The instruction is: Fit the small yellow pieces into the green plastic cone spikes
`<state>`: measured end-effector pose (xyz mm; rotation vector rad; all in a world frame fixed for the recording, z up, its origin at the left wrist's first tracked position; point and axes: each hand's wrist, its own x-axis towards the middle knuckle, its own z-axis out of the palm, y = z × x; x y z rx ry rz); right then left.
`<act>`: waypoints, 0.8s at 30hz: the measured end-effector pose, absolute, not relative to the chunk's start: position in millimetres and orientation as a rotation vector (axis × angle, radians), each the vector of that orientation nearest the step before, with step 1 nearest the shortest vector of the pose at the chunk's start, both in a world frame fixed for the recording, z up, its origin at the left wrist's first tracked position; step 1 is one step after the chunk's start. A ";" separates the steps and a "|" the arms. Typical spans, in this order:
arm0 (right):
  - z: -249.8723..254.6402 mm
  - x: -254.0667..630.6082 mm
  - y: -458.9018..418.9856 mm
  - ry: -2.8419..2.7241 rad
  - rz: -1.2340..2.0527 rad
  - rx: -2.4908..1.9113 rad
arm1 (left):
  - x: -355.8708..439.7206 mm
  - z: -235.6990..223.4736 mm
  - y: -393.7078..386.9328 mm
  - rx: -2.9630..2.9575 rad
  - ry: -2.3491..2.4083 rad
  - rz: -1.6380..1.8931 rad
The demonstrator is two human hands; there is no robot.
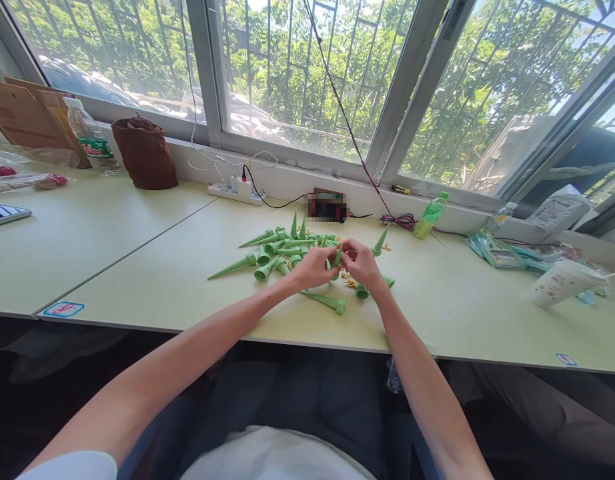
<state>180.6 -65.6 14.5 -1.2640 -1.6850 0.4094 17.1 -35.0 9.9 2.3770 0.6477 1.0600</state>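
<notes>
Over the table, my left hand (313,268) is closed on a green plastic watering spike (338,256), its pointed end upward. Close against it, my right hand (363,265) has its fingers bent in a pinch; what they hold is hidden by the fingers. Around both hands lies a pile of similar green spikes (232,266), some on their sides and a few standing point up. One loose spike (325,302) rests in front of my hands. Small yellow plastic pieces (348,280) show among the spikes and beneath my right hand.
Along the window side stand a brown bag (145,153), a water bottle (91,139), a power strip (236,193) and a green-capped bottle (431,216). At right are plastic packets (502,252) and a white cup (567,283). A phone (6,214) lies far left.
</notes>
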 end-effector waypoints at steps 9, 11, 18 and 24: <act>14.3 180.6 -65.4 -1.692 0.409 -1.266 | 17.4 9.8 -35.4 2.381 0.647 1.073; 14.3 180.4 -65.7 -1.694 0.410 -1.266 | 17.5 9.1 -34.8 2.383 0.645 1.077; 14.6 180.4 -66.3 -1.698 0.402 -1.268 | 17.4 9.4 -35.5 2.387 0.637 1.065; 14.5 180.2 -66.2 -1.694 0.412 -1.279 | 17.6 8.6 -35.1 2.392 0.648 1.058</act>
